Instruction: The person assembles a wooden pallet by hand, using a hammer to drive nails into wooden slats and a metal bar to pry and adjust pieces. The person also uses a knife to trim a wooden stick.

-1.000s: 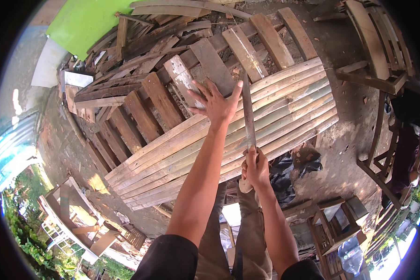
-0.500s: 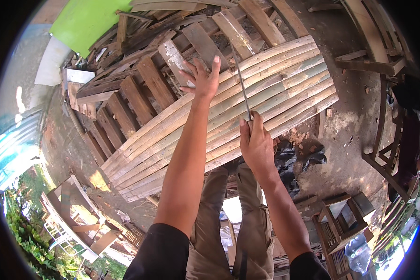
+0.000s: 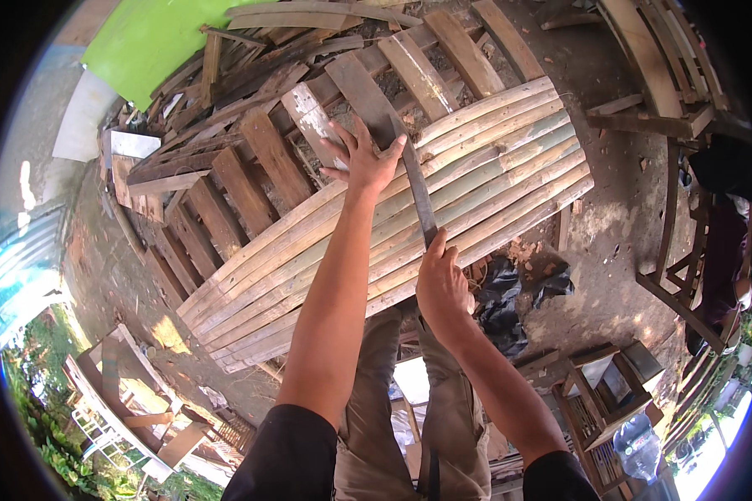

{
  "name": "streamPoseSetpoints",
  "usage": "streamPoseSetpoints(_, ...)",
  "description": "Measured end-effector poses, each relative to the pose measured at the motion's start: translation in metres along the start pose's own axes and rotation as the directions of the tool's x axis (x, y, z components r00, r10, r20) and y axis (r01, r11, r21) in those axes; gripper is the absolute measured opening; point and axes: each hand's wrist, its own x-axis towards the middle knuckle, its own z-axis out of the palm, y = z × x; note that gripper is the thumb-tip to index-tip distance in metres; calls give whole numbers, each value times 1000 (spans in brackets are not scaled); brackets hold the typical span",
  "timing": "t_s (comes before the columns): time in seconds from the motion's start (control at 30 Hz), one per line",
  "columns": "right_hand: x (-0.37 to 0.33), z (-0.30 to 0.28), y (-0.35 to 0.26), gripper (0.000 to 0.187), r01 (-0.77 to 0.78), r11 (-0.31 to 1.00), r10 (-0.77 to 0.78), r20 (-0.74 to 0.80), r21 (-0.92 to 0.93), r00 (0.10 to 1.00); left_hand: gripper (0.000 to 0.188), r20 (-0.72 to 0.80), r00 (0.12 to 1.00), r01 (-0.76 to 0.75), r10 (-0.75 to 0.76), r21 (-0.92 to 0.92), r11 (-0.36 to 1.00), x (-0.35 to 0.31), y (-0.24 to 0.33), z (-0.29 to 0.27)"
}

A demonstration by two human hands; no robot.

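Note:
A panel of long, pale, bamboo-like slats [image 3: 510,171] lies slantwise in front of me, above my knees. My right hand [image 3: 444,288] is closed around the handle end of a machete [image 3: 420,200], its index finger stretched along it. The long, dark blade points away from me across the slats, its broad face showing. At the panel's far edge, my left hand [image 3: 369,163] has its fingers spread and grips nothing. Its thumb is beside the far part of the blade; whether they touch I cannot tell. The machete's handle is hidden in my right hand.
Brown wooden boards [image 3: 271,154] stick out in a row beyond the panel, with stacked timber behind. A bright green sheet [image 3: 146,50] is at the upper left. Black plastic [image 3: 503,305] lies right of my knees. Wooden frames [image 3: 606,392] stand at the lower right.
The machete has turned from edge-on to showing its broad face, and its blade has shifted left toward my left hand. My right hand has moved slightly nearer to me and left.

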Motion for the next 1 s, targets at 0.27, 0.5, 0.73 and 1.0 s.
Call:
streamPoseSetpoints(0.27,14,3,-13,64,-46,999,46,13,15,999,114,-40,995,93,-91,51,994,0,14,3)
streamPoseSetpoints(0.5,93,-27,-38,63,-4,991,8,-27,137,1000,107,-123,984,128,-129,-15,992,-2,26,7)
streamPoseSetpoints(0.73,104,-26,-2,52,184,927,-123,-197,328,973,117,47,994,102,-102,9,995,-2,21,-7)
streamPoseSetpoints(1.0,34,-29,15,52,-221,287,50,215,932,975,119,75,990,123,-118,-66,990,0,23,-10)
